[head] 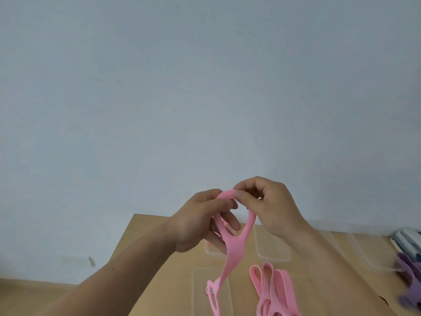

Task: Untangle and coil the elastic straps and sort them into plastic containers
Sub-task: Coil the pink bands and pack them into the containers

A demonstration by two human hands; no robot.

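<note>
I hold a pink elastic strap (234,247) up above the wooden table (159,258). My left hand (200,224) grips its top loop with curled fingers. Close beside it, my right hand (268,206) pinches the same loop between thumb and fingertips. The strap hangs down in a twisted length to the frame's lower edge. Below, more pink straps (273,293) lie in a loose pile on the table. Several clear plastic containers (273,254) stand on the table behind and under the hands.
Purple straps (410,281) lie at the right edge, beside a clear container (373,254). A blue and white object (407,242) sits at the far right. A pale blue wall fills the upper view. The table's left edge runs diagonally; floor lies beyond.
</note>
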